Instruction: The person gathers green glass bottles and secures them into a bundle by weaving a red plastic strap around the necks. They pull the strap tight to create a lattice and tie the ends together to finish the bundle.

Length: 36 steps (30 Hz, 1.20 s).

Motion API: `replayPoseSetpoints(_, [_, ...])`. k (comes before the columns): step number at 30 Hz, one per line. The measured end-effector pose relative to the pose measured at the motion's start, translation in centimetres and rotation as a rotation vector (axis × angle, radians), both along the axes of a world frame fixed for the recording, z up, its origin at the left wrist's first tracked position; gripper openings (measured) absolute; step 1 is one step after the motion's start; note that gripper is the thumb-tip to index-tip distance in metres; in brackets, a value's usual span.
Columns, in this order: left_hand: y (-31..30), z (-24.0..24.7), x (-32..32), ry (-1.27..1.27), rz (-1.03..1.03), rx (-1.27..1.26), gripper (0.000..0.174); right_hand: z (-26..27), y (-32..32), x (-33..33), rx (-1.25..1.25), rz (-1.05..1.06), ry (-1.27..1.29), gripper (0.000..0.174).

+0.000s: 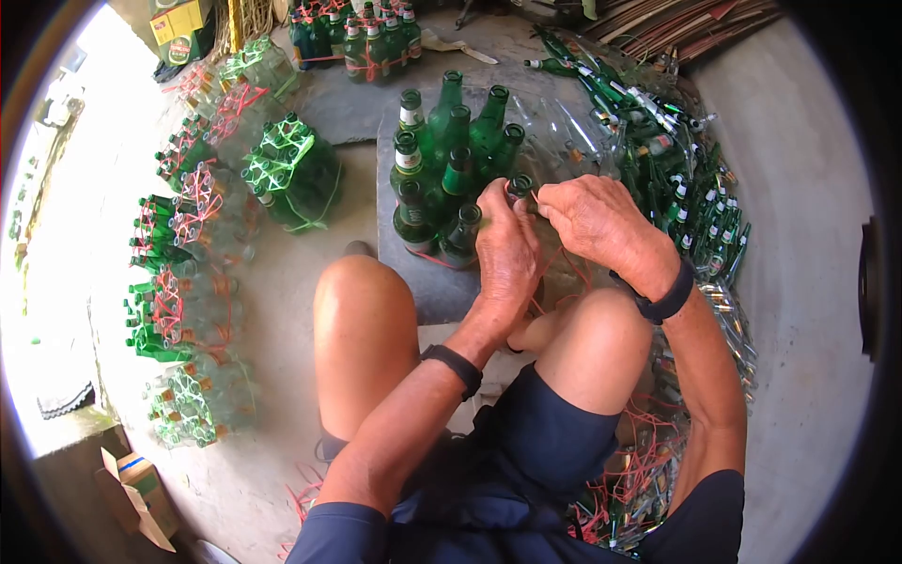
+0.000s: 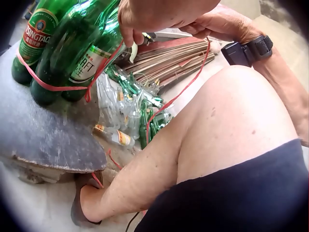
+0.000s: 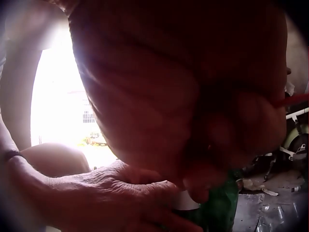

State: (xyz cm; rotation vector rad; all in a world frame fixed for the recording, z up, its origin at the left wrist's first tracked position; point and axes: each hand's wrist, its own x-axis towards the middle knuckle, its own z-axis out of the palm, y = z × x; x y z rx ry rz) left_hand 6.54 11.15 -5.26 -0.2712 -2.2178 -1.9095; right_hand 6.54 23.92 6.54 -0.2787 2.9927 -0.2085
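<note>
A cluster of green beer bottles (image 1: 458, 176) stands upright on a dark grey slab (image 1: 437, 301). Low round them, in the left wrist view, runs a red plastic string (image 2: 60, 88), one part rising to my left fingers. My left hand (image 1: 507, 254) is at the near right bottle's neck (image 1: 520, 186) and pinches that string. Curled beside it, my right hand (image 1: 601, 221) grips another length of string, which hangs in a loop over the right leg in the left wrist view. In the right wrist view, my dark right palm (image 3: 145, 96) hides most of the grip.
Green bottles tied with light green string (image 1: 296, 174) stand left of the slab. Tied clear bundles (image 1: 207, 301) line the left side. Loose bottles (image 1: 658, 160) lie heaped along the right. Tangled red string (image 1: 648, 442) lies by the right thigh. Another bundle (image 1: 366, 42) stands behind.
</note>
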Motion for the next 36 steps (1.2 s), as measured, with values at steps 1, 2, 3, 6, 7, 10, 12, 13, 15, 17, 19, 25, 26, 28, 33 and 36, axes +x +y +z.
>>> replayPoseSetpoints(1, [-0.1,0.1,0.0,-0.002,-0.007,-0.022,0.034,0.1,-0.1,0.2,0.001,0.000,0.003,0.014])
replayPoseSetpoints(2, [-0.2,0.2,0.0,-0.005,-0.014,-0.045,0.035,0.0,-0.1,0.5,0.009,0.024,0.033,0.013])
replayPoseSetpoints(3, [-0.2,0.1,0.1,-0.004,-0.015,-0.045,0.035,-0.1,-0.1,0.8,0.016,0.048,0.061,0.012])
replayPoseSetpoints(6, [-0.1,-0.3,0.1,0.002,-0.008,-0.010,0.039,-0.2,-0.3,1.5,0.035,0.077,0.045,0.010])
replayPoseSetpoints(7, [-0.1,-0.4,0.1,0.009,-0.019,-0.010,0.042,-0.2,-0.4,1.6,0.035,0.077,0.047,0.010])
replayPoseSetpoints(10, [-0.4,-0.6,0.4,0.021,-0.039,-0.043,0.049,-0.4,-0.4,2.2,-0.017,0.129,0.066,0.013])
replayPoseSetpoints(12, [-1.0,-0.4,0.8,0.026,-0.048,-0.079,0.053,-0.5,-0.4,2.5,-0.010,0.147,0.070,0.013])
replayPoseSetpoints(13, [-1.3,-0.1,0.9,0.057,-0.074,-0.093,0.056,-0.4,-0.6,2.6,-0.011,0.149,0.072,0.013])
replayPoseSetpoints(15, [-2.2,0.7,1.4,0.089,-0.099,-0.108,0.060,0.1,-0.8,2.8,-0.008,0.144,0.057,0.012])
replayPoseSetpoints(17, [-3.4,1.8,2.1,-0.004,-0.244,-0.096,0.072,0.1,-0.9,3.1,-0.008,0.142,0.063,0.013])
replayPoseSetpoints(19, [-4.1,1.9,3.2,0.102,-0.218,-0.126,0.074,0.3,-1.0,3.4,-0.007,0.141,0.069,0.013])
replayPoseSetpoints(25, [-5.2,3.4,3.5,0.243,-0.305,-0.239,0.065,0.6,-1.5,4.8,0.023,0.114,0.004,0.014])
replayPoseSetpoints(26, [-5.3,3.6,3.5,0.193,-0.365,-0.206,0.057,1.0,-1.7,5.2,0.027,0.126,0.017,0.014])
replayPoseSetpoints(28, [-5.4,3.7,3.5,0.198,-0.345,-0.230,0.053,1.7,-1.9,5.6,0.031,0.138,0.031,0.015])
replayPoseSetpoints(33, [-5.6,2.9,2.8,0.317,-0.326,-0.194,0.024,2.8,-2.0,6.3,-0.093,0.107,0.000,0.019])
replayPoseSetpoints(36, [-6.0,3.0,2.7,0.325,-0.314,-0.167,0.018,3.7,-1.4,6.6,-0.162,0.070,-0.011,0.019])
